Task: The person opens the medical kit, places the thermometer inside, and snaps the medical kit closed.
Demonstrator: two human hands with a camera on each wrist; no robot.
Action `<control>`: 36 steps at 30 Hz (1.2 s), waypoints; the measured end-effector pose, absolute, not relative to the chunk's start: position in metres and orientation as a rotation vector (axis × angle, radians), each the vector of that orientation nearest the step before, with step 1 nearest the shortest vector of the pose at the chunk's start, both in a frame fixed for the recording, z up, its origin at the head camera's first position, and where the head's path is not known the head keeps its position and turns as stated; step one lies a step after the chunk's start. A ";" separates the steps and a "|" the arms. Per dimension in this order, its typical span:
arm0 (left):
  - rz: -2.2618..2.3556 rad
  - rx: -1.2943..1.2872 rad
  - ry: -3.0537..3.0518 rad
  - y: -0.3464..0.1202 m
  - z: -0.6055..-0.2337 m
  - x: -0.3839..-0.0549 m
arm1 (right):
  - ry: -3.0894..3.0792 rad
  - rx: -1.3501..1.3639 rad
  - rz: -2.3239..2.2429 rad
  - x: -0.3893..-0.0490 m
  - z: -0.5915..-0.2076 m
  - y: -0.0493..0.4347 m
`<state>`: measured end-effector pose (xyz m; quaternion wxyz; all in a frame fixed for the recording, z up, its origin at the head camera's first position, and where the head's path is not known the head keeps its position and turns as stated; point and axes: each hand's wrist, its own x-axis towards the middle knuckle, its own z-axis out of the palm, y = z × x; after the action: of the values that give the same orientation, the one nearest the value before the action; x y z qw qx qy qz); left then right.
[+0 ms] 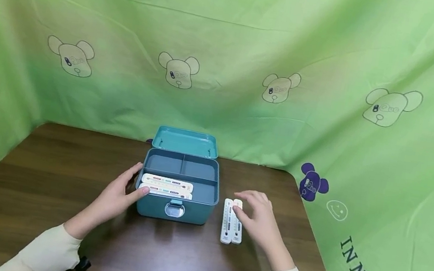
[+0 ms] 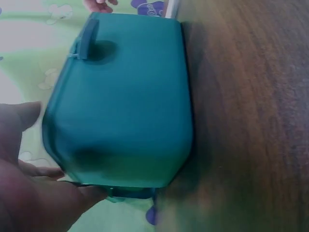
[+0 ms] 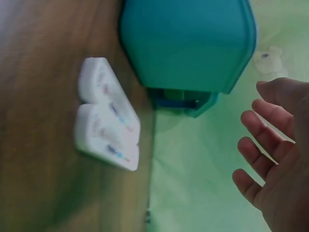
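A blue-teal box [image 1: 196, 213] stands with its lid [image 1: 186, 142] swung back. Two white thermometers [image 1: 167, 183] lie in its front compartment. My left hand [image 1: 114, 197] rests at the box's left side, fingers fairly straight along the wall and thumb over the front corner. In the left wrist view, its fingers [image 2: 46, 171] are against the box's side and the thumb is up by the rim. Two more white thermometers [image 1: 227, 222] lie side by side on the table, right of the box. Over them hovers my right hand [image 1: 261, 217], fingers loosely bent with nothing in them.
Dividers [image 1: 183, 164] split the box's back part into two small compartments. A clear latch [image 1: 174, 209] is on its front. The box stands on a brown wooden table [image 1: 68, 159], with a green bear-print curtain [image 1: 236, 39] behind and at both sides.
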<state>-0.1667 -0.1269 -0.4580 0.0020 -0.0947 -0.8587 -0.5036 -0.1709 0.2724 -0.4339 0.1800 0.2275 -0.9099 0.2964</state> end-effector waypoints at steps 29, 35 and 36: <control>-1.547 -0.213 -2.728 -0.117 -0.458 -0.174 | -3.040 0.092 0.702 -0.148 -0.498 0.289; -1.603 -0.222 -2.753 -0.116 -0.454 -0.174 | -3.067 -0.035 0.686 -0.147 -0.492 0.283; -1.604 -0.226 -2.758 -0.116 -0.454 -0.175 | -3.065 -0.056 0.687 -0.148 -0.491 0.282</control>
<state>-0.1747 -0.1163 -0.4538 -0.0282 -0.0705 -0.8619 -0.5013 -0.1478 0.2824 -0.4913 0.0000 -0.0177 -0.9757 0.2186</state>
